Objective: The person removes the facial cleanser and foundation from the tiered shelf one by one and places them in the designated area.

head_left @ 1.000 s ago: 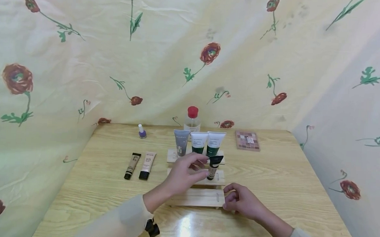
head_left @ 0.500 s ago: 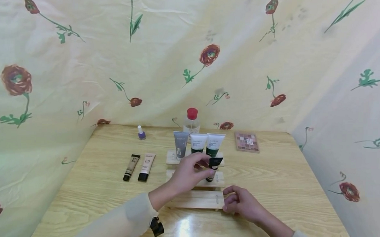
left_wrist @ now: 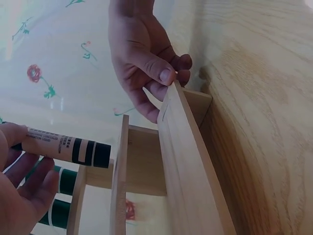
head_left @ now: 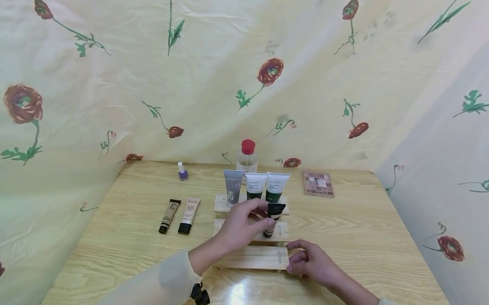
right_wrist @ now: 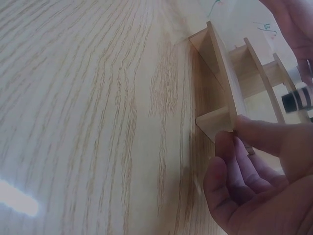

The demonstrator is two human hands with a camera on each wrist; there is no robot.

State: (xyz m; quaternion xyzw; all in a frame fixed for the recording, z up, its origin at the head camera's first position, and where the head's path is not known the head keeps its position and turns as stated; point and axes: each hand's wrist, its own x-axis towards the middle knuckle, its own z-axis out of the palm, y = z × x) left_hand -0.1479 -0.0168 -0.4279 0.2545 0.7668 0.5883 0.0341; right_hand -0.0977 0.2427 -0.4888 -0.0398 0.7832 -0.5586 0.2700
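Observation:
My left hand (head_left: 239,225) pinches a small foundation tube (head_left: 275,210) between thumb and fingers. The tube stands cap down at the right end of the middle step of a three-step wooden rack (head_left: 248,257). In the left wrist view its black cap (left_wrist: 95,153) is close to the middle step's edge. My right hand (head_left: 313,263) grips the right end of the rack's lowest step, thumb (right_wrist: 259,134) on top and fingers curled beneath. On the top step stand a grey tube (head_left: 232,188) and two white-and-green tubes (head_left: 277,183), partly hidden by my left hand.
Left of the rack lie a gold-and-black tube (head_left: 170,215) and a pale BB cream tube (head_left: 190,214). Farther back are a purple nail polish bottle (head_left: 182,172), a clear bottle with a red cap (head_left: 247,155) and an eyeshadow palette (head_left: 318,184). A flowered cloth (head_left: 215,78) hangs behind.
My left fingers have come in closer around the foundation tube, which has shifted slightly left. My right hand keeps its grip on the rack. The head view has tilted a little.

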